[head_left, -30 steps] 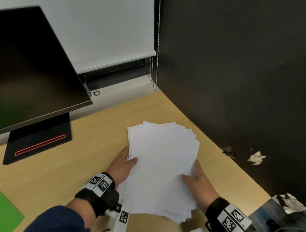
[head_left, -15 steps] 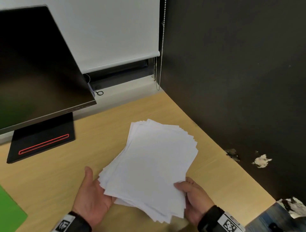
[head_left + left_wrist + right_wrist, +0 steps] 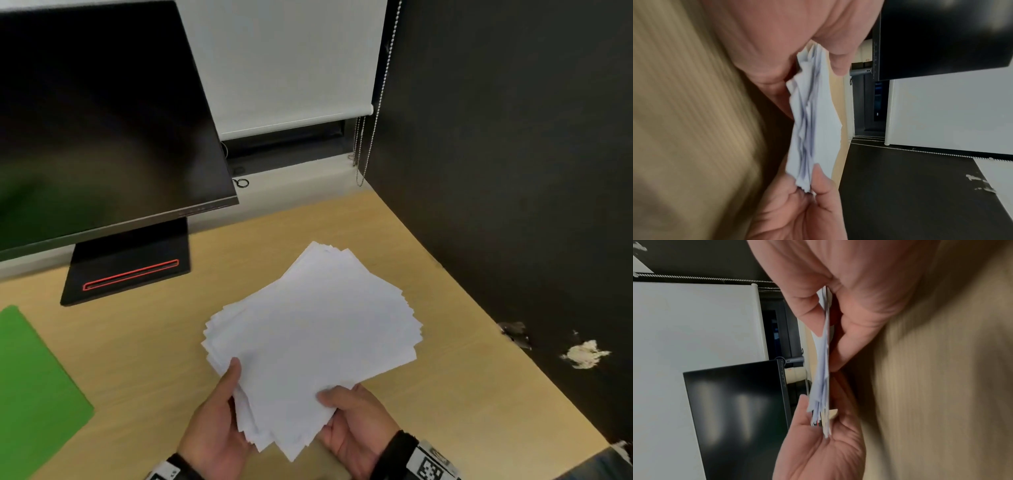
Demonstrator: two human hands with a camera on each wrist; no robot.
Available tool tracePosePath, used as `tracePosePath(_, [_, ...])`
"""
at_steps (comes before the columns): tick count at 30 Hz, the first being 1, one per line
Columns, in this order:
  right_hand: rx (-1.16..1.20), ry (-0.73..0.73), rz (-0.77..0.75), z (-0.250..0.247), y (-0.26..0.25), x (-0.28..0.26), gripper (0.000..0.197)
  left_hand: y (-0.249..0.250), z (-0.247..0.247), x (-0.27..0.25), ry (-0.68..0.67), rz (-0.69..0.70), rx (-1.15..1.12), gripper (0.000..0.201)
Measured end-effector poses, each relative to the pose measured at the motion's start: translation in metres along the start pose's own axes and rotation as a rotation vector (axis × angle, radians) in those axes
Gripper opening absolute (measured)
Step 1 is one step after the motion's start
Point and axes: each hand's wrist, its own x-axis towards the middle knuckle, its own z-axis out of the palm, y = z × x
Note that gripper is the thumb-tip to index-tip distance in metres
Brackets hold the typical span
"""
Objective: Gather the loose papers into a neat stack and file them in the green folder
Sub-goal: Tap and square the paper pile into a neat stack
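Note:
A loose, fanned stack of white papers (image 3: 308,335) is held tilted above the wooden desk (image 3: 144,349). My left hand (image 3: 222,411) grips its near left corner, thumb on top and fingers underneath. My right hand (image 3: 349,418) grips the near right corner the same way. The sheet edges are uneven and splayed. The left wrist view shows the papers (image 3: 809,129) edge-on between both hands, and so does the right wrist view of the papers (image 3: 824,369). The green folder (image 3: 30,394) lies flat at the desk's left edge, apart from the hands.
A black monitor (image 3: 96,120) on a black base (image 3: 130,267) with a red slot stands at the back left. A dark wall (image 3: 513,171) bounds the desk on the right. A white roller blind (image 3: 284,61) with a bead chain hangs behind.
The papers have come up off the desk and turned clockwise. Both hands slid from the stack's sides to its near corners, thumbs on top. More of the green folder shows.

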Motion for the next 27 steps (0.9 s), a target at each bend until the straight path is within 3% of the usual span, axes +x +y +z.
tracePosePath(2, [-0.021,-0.007,0.024,0.004,0.004,0.0,0.03,-0.005,-0.003,0.005,0.018,0.061,0.043,0.035])
tracePosePath(7, [-0.085,0.04,0.023,0.004,0.002,-0.003,0.037,-0.006,-0.015,0.017,0.107,0.194,0.223,0.042])
tracePosePath(13, [0.094,0.262,-0.283,-0.024,-0.04,-0.007,0.051,0.043,-0.048,0.006,0.039,0.214,0.384,0.052])
tracePosePath(15, [-0.031,0.352,-0.352,-0.032,-0.052,-0.01,0.047,0.058,-0.062,0.003,0.005,0.17,0.444,0.077])
tracePosePath(16, [-0.123,0.374,-0.365,-0.034,-0.057,-0.011,0.048,0.064,-0.068,0.004,0.009,0.153,0.456,0.079])
tracePosePath(18, [-0.314,0.382,-0.372,-0.034,-0.061,-0.01,0.051,0.07,-0.075,0.005,0.032,0.136,0.457,0.061])
tracePosePath(21, [-0.505,0.408,-0.379,-0.03,-0.06,-0.008,0.037,0.07,-0.077,0.005,0.014,0.144,0.464,0.06])
tracePosePath(24, [-0.591,0.428,-0.404,-0.027,-0.054,-0.011,0.035,0.064,-0.075,0.007,0.039,0.216,0.443,0.061])
tracePosePath(27, [-0.636,0.482,-0.434,-0.029,-0.044,-0.014,0.033,0.055,-0.073,0.01,0.065,0.25,0.414,0.046])
